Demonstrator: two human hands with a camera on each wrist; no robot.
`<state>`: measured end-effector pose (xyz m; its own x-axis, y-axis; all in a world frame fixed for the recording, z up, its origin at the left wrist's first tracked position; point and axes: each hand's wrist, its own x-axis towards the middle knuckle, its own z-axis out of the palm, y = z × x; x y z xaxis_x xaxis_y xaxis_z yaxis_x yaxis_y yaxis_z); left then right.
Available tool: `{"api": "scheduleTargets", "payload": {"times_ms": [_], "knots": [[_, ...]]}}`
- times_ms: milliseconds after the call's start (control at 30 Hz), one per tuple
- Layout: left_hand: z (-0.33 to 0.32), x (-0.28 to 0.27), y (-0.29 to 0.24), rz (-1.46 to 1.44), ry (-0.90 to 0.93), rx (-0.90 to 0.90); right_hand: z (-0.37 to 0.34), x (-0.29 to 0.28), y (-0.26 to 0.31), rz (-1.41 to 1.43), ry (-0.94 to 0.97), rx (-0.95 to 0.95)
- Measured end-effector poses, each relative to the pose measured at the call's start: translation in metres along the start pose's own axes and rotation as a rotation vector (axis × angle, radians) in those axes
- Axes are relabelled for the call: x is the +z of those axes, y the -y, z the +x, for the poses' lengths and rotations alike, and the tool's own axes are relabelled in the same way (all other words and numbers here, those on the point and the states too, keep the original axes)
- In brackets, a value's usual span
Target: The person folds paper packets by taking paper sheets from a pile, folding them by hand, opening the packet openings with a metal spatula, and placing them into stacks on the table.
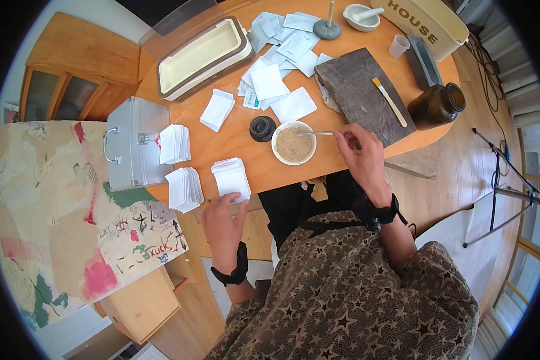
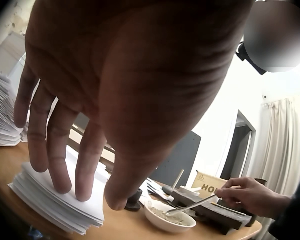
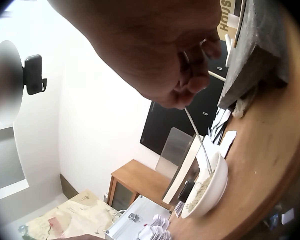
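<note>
My right hand pinches the handle end of a metal spoon. The spoon's other end dips into a white bowl of beige-brown powder by the table's near edge. My left hand rests its fingertips on the near end of a stack of white paper packets. In the left wrist view those fingers are spread and nearly straight over the stack. Two more stacks, one upper and one lower, stand left of it. A small black round weight sits beside the bowl.
Behind the bowl lie loose packets and a cream tray. A dark slab carries a brush; a brown jar stands to its right. A metal case borders the left stacks. A mortar is at the back.
</note>
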<state>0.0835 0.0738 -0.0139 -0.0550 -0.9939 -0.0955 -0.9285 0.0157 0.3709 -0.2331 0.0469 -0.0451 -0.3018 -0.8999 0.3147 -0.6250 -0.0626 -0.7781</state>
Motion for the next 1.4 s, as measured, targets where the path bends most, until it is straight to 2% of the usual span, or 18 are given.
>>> {"api": "scheduleTargets", "payload": {"times_ms": [300, 600, 667, 833, 1000, 1100, 1167, 1200, 1267, 1400], "knots": [[0.000, -0.011, -0.008, 0.028, -0.055, -0.005, 0.000, 0.002, -0.004, -0.005, 0.011, 0.009], [0.007, -0.016, -0.017, -0.083, -0.106, -0.094, 0.001, 0.002, -0.004, 0.015, 0.011, 0.029], [0.009, -0.014, -0.018, -0.263, -0.236, -0.045, 0.001, 0.001, -0.003, 0.023, 0.014, 0.034], [0.008, -0.022, -0.018, -0.320, -0.295, -0.089, 0.000, 0.001, -0.002, 0.019, 0.005, 0.014], [0.013, -0.029, -0.019, -0.340, -0.347, -0.082, -0.001, 0.000, -0.004, 0.060, 0.008, 0.071], [0.025, -0.032, -0.021, -0.271, -0.382, -0.036, -0.002, -0.003, -0.001, 0.079, 0.023, 0.091], [0.037, -0.033, -0.021, -0.085, -0.497, 0.143, -0.003, -0.003, -0.001, 0.093, 0.028, 0.088], [0.044, -0.037, -0.021, -0.084, -0.499, 0.142, -0.003, -0.004, -0.002, 0.103, 0.033, 0.089], [0.062, -0.048, -0.021, 0.126, -0.386, 0.265, -0.004, -0.005, -0.003, 0.095, 0.033, 0.082], [0.103, -0.052, -0.018, 0.096, -0.353, 0.317, -0.004, -0.007, -0.002, 0.119, 0.031, 0.104]]}}
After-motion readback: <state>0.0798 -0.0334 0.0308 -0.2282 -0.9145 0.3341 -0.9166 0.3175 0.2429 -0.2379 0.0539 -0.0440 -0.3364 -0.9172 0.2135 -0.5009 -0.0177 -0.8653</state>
